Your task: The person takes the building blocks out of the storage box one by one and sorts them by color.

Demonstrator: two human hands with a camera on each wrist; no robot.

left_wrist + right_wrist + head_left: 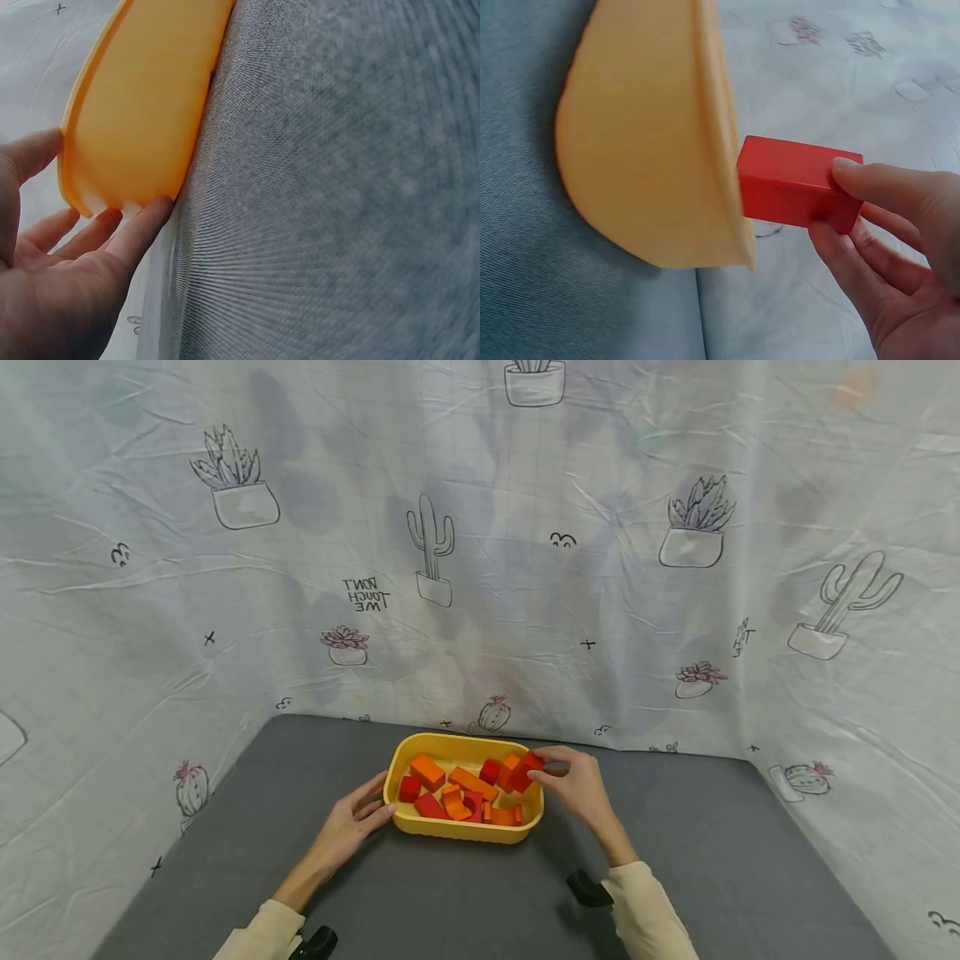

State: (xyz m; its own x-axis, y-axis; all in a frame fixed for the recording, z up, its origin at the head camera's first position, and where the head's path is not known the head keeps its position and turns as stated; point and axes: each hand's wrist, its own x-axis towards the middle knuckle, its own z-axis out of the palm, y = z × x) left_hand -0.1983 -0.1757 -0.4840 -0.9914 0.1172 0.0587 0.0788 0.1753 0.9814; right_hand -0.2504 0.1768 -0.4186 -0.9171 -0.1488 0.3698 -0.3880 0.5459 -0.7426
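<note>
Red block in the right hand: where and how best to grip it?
Probably its outer end, from the right, where the right hand pinches the red block: that end stands clear of the yellow tray, and its flat faces suit a pinch.

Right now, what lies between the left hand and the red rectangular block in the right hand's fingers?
In the head view, most of the rounded yellow tub and several red and orange blocks inside it lie there.

Wears a long, cream fabric left sleeve (262, 933) and a matching right sleeve (647, 908); carries a rounded, black left-wrist device (318, 942) and a similar right-wrist device (588, 891) (perhaps plastic, too small to tell).
</note>
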